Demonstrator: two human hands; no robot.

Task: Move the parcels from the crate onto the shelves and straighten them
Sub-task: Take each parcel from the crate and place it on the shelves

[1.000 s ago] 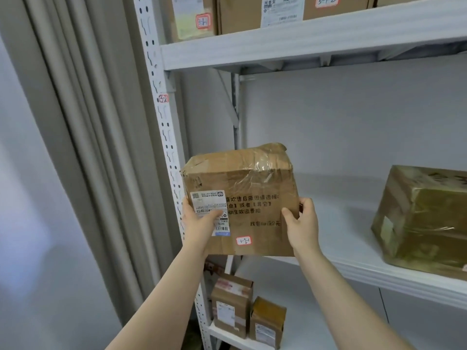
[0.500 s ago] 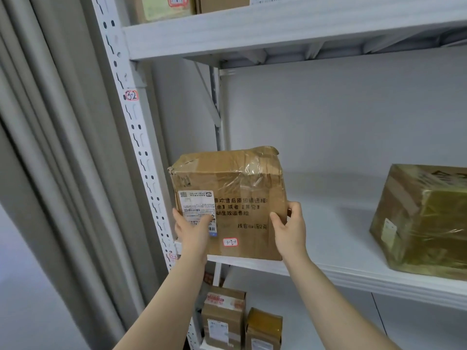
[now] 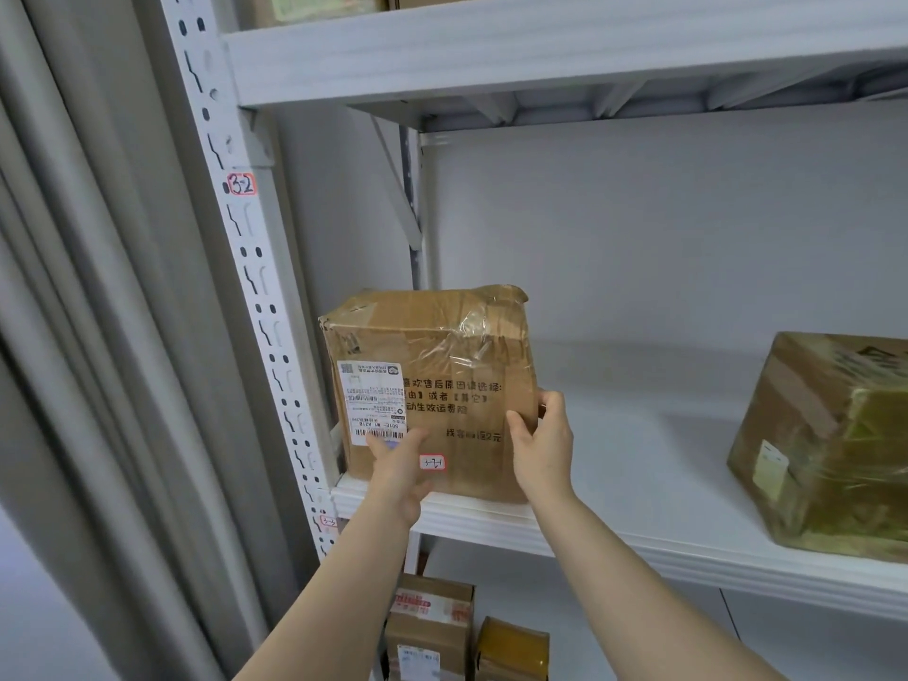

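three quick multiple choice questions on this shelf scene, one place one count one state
1. Where is the held box?
A. on the middle shelf, left end, by the post
B. on the top shelf
C. on the floor

2. How many boxes show below the middle shelf?
A. one
B. two
C. four

3. What does the right hand do?
A. hangs free
B. holds a pen
C. grips the box's right edge

Answers:
1 A: its base rests on that shelf, next to the post.
2 B: a taller box and a shorter box stand side by side.
3 C: the thumb lies on the front and the fingers curl round the edge.
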